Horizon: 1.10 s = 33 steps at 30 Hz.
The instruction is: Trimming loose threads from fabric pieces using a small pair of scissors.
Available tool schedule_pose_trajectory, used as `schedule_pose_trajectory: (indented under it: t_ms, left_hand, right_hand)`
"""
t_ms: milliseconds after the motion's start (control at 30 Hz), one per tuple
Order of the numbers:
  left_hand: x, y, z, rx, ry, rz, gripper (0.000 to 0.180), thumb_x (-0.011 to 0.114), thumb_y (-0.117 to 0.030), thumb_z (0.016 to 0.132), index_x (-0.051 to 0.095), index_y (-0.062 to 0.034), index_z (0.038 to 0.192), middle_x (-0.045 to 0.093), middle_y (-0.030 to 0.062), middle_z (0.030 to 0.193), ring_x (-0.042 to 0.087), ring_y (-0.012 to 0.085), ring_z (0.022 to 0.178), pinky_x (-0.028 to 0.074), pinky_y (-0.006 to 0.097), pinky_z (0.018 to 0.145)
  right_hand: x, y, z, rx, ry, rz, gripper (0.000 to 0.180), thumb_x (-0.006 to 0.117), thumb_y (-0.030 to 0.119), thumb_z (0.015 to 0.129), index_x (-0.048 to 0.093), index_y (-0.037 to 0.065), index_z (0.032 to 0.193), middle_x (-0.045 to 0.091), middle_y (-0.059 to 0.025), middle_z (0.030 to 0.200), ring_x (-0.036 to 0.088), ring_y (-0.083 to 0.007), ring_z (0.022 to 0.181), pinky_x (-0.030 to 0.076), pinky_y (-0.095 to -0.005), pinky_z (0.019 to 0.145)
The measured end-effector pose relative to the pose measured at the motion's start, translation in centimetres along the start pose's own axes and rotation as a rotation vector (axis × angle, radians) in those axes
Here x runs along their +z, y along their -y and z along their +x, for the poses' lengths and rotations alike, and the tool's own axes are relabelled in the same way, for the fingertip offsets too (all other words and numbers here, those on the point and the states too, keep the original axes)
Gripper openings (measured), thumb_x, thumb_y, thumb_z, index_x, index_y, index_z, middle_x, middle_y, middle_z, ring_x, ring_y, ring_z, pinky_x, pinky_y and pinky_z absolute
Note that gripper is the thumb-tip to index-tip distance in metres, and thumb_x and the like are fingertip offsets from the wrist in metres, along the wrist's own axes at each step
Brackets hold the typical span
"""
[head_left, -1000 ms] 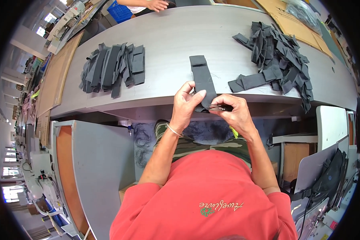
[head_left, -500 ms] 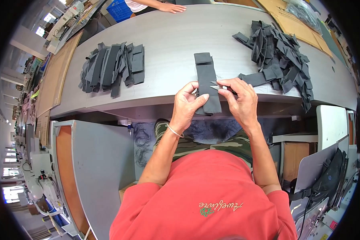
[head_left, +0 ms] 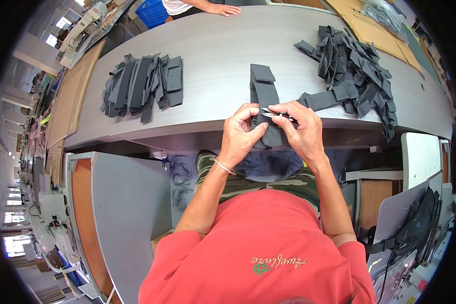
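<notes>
- From where I stand, one dark strip reaches across the near edge of the table, about its middle, lower end past the edge.
- The left hand pinches the strip's left side, thumb and fingers closed on it.
- The right hand has its fingers closed round small scissors, blades pointing left over the strip, seemingly a little parted.
- This strip looks unfinished to me: blades at it, not yet laid down. I can't tell what's been cut.
- A neater pile sits at the table's left, a looser heap at its right. Probably mid-batch; which is done, I can't say.
</notes>
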<state>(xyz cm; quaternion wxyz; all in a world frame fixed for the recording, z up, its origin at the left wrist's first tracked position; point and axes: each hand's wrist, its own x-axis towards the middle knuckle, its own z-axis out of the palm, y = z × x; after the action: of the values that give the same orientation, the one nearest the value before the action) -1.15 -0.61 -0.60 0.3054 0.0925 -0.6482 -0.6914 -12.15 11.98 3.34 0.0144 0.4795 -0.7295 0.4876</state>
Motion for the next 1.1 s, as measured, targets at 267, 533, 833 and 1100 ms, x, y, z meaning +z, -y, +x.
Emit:
schedule_pose_trajectory:
  t_ms: [267, 533, 833, 1100]
  left_hand:
    - [0.0, -0.5, -0.5, -0.087, 0.021, -0.011, 0.025, 0.066, 0.009, 0.076, 0.064, 0.0050, 0.101, 0.057, 0.0037, 0.106, 0.054, 0.0094, 0.094, 0.043, 0.021, 0.083]
    - [-0.2, -0.9, -0.4, -0.122, 0.050, 0.004, 0.027, 0.066, 0.009, 0.076, 0.064, 0.0050, 0.102, 0.057, 0.0027, 0.104, 0.053, 0.0083, 0.092, 0.044, 0.020, 0.081]
    - [0.2, -1.5, 0.0, 0.016, 0.030, 0.135, 0.020, 0.069, 0.003, 0.074, 0.058, 0.0059, 0.091, 0.056, 0.0023, 0.099, 0.048, 0.0061, 0.084, 0.041, 0.019, 0.072]
    - [1.4, -4.3, -1.7, 0.121, 0.306, 0.341, 0.025, 0.069, -0.007, 0.070, 0.052, 0.0019, 0.086, 0.052, 0.0085, 0.082, 0.051, 0.0177, 0.073, 0.043, 0.027, 0.068]
  right_hand:
    - [0.2, 0.1, -0.5, -0.095, -0.058, -0.093, 0.014, 0.069, 0.017, 0.077, 0.069, 0.013, 0.090, 0.063, -0.0014, 0.076, 0.057, -0.0192, 0.068, 0.036, -0.0316, 0.061]
    - [0.0, 0.0, -0.4, -0.151, -0.061, -0.195, 0.013, 0.070, 0.017, 0.075, 0.070, 0.014, 0.088, 0.063, -0.0003, 0.074, 0.057, -0.0187, 0.067, 0.035, -0.0314, 0.060]
    - [-0.9, -0.3, -0.1, 0.243, -0.126, 0.374, 0.027, 0.069, 0.011, 0.080, 0.065, 0.007, 0.106, 0.065, -0.0040, 0.093, 0.059, -0.0108, 0.083, 0.045, -0.0266, 0.076]
    - [-1.3, -1.8, 1.4, 0.121, -0.251, 0.077, 0.025, 0.071, 0.014, 0.078, 0.066, 0.010, 0.102, 0.057, -0.0069, 0.098, 0.057, -0.0201, 0.086, 0.045, -0.0307, 0.073]
